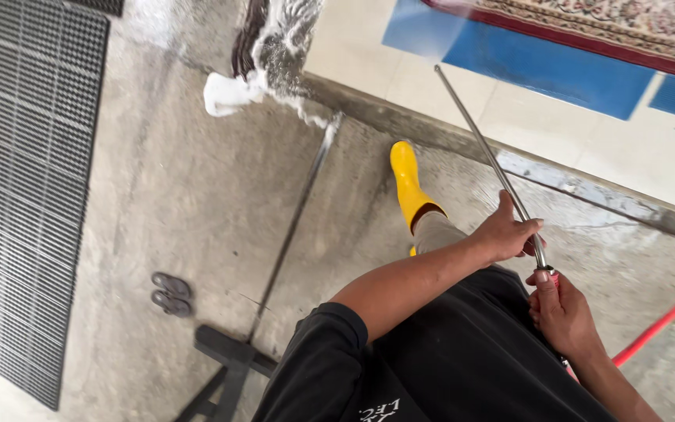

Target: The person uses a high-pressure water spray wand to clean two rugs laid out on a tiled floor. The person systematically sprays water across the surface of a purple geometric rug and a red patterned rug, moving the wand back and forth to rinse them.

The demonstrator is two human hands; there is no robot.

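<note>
My left hand [505, 234] is wrapped around the lower part of a long thin metal lance [472, 125] that points up and away over the wet concrete floor [197, 195]. Just below it, my right hand [560, 312] grips the lance's red-banded handle end. A red hose [666, 316] runs off to the right from behind that hand. I wear a black shirt, and a yellow rubber boot [408, 184] is on my foot, which stands on the concrete just left of the lance.
A long-handled floor squeegee [291, 227] lies on the concrete, its black head [228, 355] near my body. A pair of dark sandals [171, 294] sits left of it. A black grid mat [25, 180] covers the left. A foamy rug [275, 39] lies at the top, and a patterned carpet [611, 23] on blue and white tiles at the top right.
</note>
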